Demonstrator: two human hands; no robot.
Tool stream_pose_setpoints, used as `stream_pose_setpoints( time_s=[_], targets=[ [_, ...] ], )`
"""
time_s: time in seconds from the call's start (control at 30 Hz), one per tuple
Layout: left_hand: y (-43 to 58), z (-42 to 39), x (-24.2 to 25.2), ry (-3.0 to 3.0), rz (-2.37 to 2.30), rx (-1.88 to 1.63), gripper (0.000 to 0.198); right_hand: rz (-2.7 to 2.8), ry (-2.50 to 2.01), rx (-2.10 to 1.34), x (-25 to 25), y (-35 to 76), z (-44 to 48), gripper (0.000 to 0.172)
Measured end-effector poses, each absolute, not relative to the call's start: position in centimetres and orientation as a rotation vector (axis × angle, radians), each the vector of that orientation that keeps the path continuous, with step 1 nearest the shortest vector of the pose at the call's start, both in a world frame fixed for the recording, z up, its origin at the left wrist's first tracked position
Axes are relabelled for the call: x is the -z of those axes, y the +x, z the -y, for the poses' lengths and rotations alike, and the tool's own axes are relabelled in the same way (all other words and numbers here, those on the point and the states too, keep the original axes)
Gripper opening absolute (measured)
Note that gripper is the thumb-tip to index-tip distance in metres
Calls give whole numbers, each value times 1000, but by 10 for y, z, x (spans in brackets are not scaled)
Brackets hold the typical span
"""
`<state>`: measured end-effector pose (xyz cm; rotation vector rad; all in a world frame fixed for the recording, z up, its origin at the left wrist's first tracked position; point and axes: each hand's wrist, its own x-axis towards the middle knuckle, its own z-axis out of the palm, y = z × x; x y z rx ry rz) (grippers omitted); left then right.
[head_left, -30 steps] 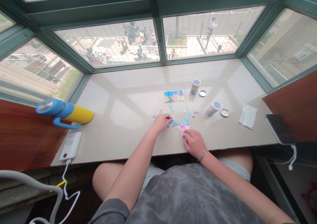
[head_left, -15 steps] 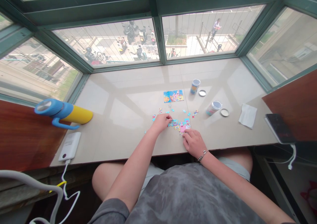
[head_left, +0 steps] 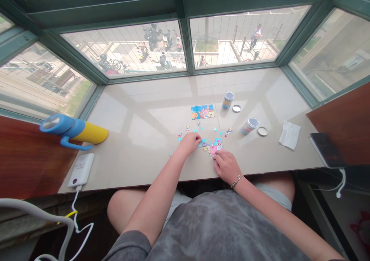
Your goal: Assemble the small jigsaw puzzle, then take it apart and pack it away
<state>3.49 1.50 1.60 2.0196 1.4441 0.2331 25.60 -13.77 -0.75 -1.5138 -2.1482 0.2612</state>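
Observation:
A partly joined jigsaw puzzle (head_left: 214, 148) in blue, pink and yellow lies flat on the pale tabletop in front of me. At its left edge my left hand (head_left: 190, 143) is closed, thumb and fingers pinched together; whatever is between the fingertips is hidden. My right hand (head_left: 227, 164) rests at the puzzle's lower right, bent fingertips pressed on its pink lower edge. Loose jigsaw pieces (head_left: 201, 128) are scattered above the joined part, several more to its left and right. Behind them lies a blue picture card (head_left: 202, 112) with cartoon figures.
Two printed cans (head_left: 227, 100) stand at the right, with a round lid (head_left: 262, 131) beside the nearer one. Further right are a white tissue (head_left: 289, 135) and a dark device (head_left: 326, 149). A yellow-blue bottle (head_left: 89, 132) lies left, near a white power bank (head_left: 81, 170).
My left hand has shifted very slightly at the puzzle's left edge, still pinched. My right hand stays in place. Outside the window, a person has moved a little to the right.

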Motion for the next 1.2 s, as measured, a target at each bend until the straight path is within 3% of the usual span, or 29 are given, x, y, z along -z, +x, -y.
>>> stream_pose_setpoints(
  time_s=[0.47, 1.2],
  targets=[
    [27, -1, -24, 2104, -1516, -431, 18, 2161, -1522, -243, 7, 256, 138, 24],
    [-121, 69, -45, 1777, -2049, -405, 25, 2159, -1453, -281, 5, 257, 138, 24]
  ],
)
